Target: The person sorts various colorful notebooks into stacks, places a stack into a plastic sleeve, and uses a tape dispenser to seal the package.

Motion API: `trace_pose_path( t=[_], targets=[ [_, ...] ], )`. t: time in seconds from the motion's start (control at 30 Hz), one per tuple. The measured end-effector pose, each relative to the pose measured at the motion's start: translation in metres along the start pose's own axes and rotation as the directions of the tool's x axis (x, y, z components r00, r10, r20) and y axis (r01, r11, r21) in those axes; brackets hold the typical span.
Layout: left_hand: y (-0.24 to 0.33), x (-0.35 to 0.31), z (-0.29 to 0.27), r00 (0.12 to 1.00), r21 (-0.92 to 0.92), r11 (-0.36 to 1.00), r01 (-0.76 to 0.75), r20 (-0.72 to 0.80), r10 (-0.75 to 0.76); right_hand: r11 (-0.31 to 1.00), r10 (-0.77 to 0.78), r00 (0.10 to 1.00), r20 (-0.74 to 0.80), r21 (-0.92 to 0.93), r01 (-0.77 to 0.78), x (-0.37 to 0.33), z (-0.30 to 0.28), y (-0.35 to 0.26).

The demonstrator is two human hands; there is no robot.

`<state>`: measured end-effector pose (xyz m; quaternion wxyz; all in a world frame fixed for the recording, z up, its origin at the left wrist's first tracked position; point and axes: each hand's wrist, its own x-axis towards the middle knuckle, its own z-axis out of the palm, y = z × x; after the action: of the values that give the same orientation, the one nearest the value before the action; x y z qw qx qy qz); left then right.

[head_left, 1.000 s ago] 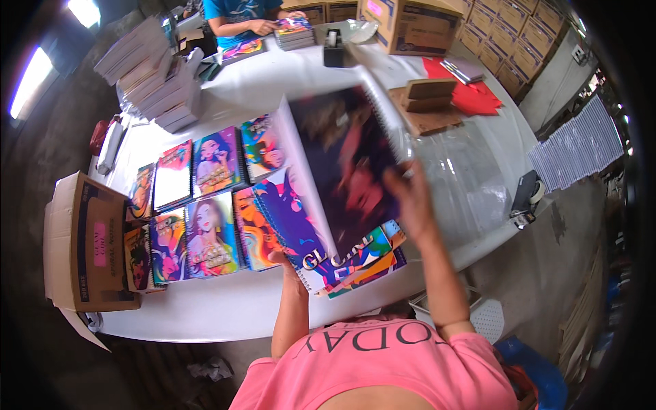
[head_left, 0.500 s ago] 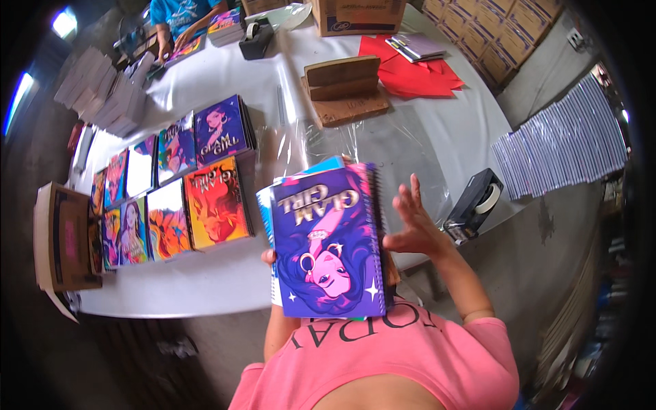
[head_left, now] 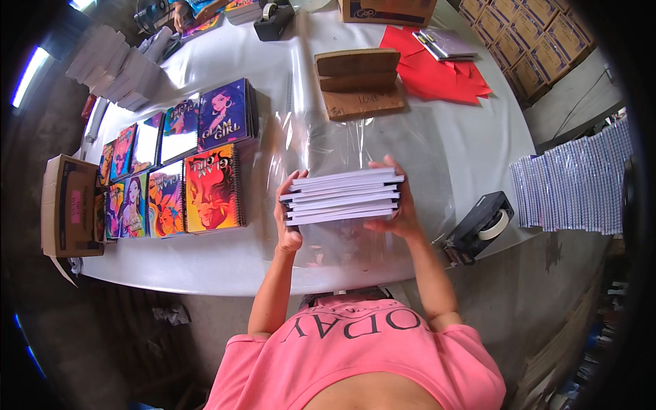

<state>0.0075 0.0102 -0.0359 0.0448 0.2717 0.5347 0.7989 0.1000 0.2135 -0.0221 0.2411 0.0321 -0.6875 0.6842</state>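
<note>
A stack of several spiral notebooks [head_left: 342,196] is held edge-on between my hands, so white page edges face up at me. My left hand [head_left: 288,217] grips the stack's left end, thumb at the near side. At the other end my right hand [head_left: 403,208] clasps it, fingers on the far side and thumb near. Beneath the stack, a clear plastic sheet [head_left: 424,147] lies on the white-covered table [head_left: 205,270]. To the left stand two rows of notebook piles with colourful covers, among them a purple one [head_left: 224,116] and an orange-red one [head_left: 210,189].
A black tape dispenser [head_left: 482,225] sits at the right edge. Beyond the plastic are a brown cardboard stand [head_left: 359,85] and red sheets [head_left: 437,68]. An open carton [head_left: 68,205] is at the left end. Wrapped notebooks [head_left: 574,178] are stacked at right. A co-worker's hand [head_left: 179,17] shows far left.
The notebook stack has moved away from my chest, over the plastic, and turned from cover-up to edge-up. My right hand, previously spread apart from it, now holds its right end.
</note>
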Motion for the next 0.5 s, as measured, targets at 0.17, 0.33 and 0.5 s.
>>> trace_pose_path(
  t=[0.17, 0.33, 0.5],
  targets=[
    [-0.015, 0.011, 0.004, 0.999, 0.076, 0.996, 0.049, 0.008, -0.050, 0.993, 0.097, 0.992, -0.077, -0.062, -0.102, -0.010, 0.007, 0.005],
    [-0.032, -0.009, 0.001, 0.938, 0.172, 0.922, 0.347, -0.034, -0.346, 0.946, 0.187, 0.979, -0.085, -0.253, -0.203, -0.022, 0.001, 0.044],
    [-0.049, -0.010, 0.005, 0.997, 0.295, 0.953, -0.062, -0.026, 0.073, 0.976, -0.008, 0.999, -0.046, -0.217, -0.002, -0.025, -0.006, 0.050]
  ],
)
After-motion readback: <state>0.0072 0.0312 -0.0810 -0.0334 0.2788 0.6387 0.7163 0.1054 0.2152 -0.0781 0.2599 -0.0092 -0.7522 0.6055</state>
